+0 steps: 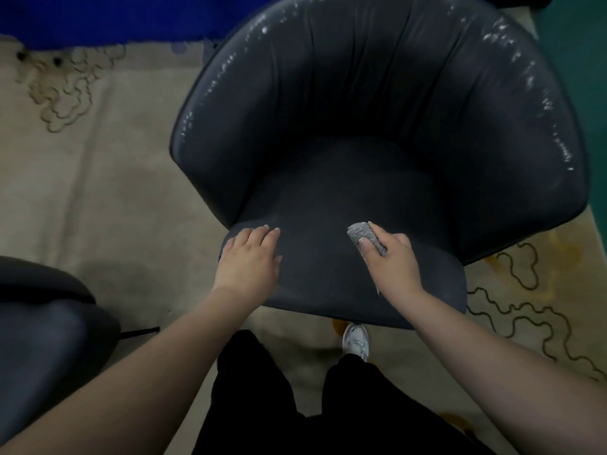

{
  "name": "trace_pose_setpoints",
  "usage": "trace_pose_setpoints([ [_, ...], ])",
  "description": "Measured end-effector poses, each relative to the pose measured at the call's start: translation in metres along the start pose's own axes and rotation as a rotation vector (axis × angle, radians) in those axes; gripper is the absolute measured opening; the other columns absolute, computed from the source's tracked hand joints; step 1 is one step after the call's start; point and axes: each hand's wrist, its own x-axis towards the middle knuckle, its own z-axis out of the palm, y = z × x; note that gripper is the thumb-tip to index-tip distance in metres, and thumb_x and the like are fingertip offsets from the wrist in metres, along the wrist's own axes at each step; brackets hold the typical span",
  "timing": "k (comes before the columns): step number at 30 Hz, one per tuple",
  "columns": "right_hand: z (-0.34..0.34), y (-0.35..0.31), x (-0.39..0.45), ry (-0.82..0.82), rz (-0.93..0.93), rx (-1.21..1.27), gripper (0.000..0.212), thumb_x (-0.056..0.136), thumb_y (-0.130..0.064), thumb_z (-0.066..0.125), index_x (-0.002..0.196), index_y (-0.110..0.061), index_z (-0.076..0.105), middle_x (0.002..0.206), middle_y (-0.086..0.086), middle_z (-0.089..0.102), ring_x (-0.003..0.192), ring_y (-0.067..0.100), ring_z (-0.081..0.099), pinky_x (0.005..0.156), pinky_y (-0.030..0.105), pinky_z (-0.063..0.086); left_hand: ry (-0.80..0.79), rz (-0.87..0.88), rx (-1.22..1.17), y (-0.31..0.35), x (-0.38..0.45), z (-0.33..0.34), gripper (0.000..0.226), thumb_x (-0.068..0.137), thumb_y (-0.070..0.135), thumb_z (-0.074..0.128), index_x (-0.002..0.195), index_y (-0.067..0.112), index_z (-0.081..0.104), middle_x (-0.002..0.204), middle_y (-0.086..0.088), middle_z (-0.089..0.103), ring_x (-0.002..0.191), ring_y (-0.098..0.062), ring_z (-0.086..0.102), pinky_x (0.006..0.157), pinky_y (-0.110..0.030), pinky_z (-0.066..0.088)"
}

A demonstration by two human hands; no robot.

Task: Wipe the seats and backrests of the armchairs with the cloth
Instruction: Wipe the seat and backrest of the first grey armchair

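A dark grey armchair (377, 103) with a curved, glossy backrest fills the upper middle of the head view. Its seat cushion (331, 198) juts toward me. My left hand (249, 261) lies flat, fingers together, on the front left of the seat and holds nothing. My right hand (391, 261) rests on the front right of the seat, gripping a small grey fluffy cloth (363, 236) that pokes out past my fingers and touches the cushion.
Part of a second dark armchair (42, 323) sits at the lower left. A beige carpet (98, 178) with dark squiggle patterns surrounds the chairs. My black trousers and a white shoe (355, 339) stand just below the seat's front edge.
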Motion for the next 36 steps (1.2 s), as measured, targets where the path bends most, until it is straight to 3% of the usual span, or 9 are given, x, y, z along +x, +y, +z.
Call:
trace_pose_setpoints([
  [6, 0.050, -0.062, 0.009, 0.103, 0.024, 0.042, 0.045, 0.093, -0.041, 0.054, 0.137, -0.030, 0.048, 0.109, -0.007, 0.041, 0.079, -0.007, 0.047, 0.051, -0.002, 0.037, 0.024, 0.087, 0.015, -0.073, 0.026, -0.027, 0.055, 0.095, 0.037, 0.044, 0.147, 0.022, 0.034, 0.151, 0.002, 0.036, 0.137, -0.021, 0.031, 0.107, -0.034, 0.028],
  [18, 0.139, -0.173, 0.001, 0.338, 0.118, 0.137, 0.045, 0.093, -0.040, 0.054, 0.137, -0.030, 0.048, 0.107, -0.005, 0.041, 0.075, -0.002, 0.049, 0.043, -0.001, 0.035, 0.080, 0.329, 0.063, -0.205, 0.090, -0.097, 0.054, 0.097, 0.036, 0.044, 0.147, 0.022, 0.032, 0.149, 0.002, 0.036, 0.134, -0.022, 0.032, 0.105, -0.035, 0.032],
  [23, 0.136, -0.191, 0.012, 0.394, 0.111, 0.154, 0.045, 0.093, -0.039, 0.054, 0.137, -0.030, 0.048, 0.108, -0.006, 0.042, 0.078, -0.005, 0.048, 0.047, 0.000, 0.038, 0.106, 0.329, 0.020, -0.214, 0.115, -0.115, 0.055, 0.096, 0.036, 0.045, 0.148, 0.022, 0.030, 0.148, 0.002, 0.035, 0.132, -0.022, 0.033, 0.105, -0.034, 0.031],
  [27, 0.137, -0.203, 0.025, 0.348, 0.106, 0.163, 0.046, 0.094, -0.039, 0.053, 0.139, -0.031, 0.046, 0.111, -0.009, 0.042, 0.086, -0.008, 0.048, 0.059, 0.000, 0.038, 0.126, 0.308, -0.009, -0.219, 0.135, -0.124, 0.055, 0.096, 0.033, 0.047, 0.147, 0.022, 0.032, 0.148, 0.000, 0.035, 0.132, -0.024, 0.033, 0.107, -0.036, 0.031],
  [36, 0.146, -0.225, 0.041, 0.334, 0.101, 0.221, 0.044, 0.093, -0.034, 0.056, 0.137, -0.031, 0.049, 0.104, -0.015, 0.044, 0.088, -0.009, 0.050, 0.066, -0.006, 0.034, 0.063, 0.265, -0.120, -0.242, 0.179, -0.130, 0.054, 0.096, 0.033, 0.046, 0.146, 0.020, 0.030, 0.150, -0.005, 0.031, 0.134, -0.028, 0.029, 0.110, -0.038, 0.027],
])
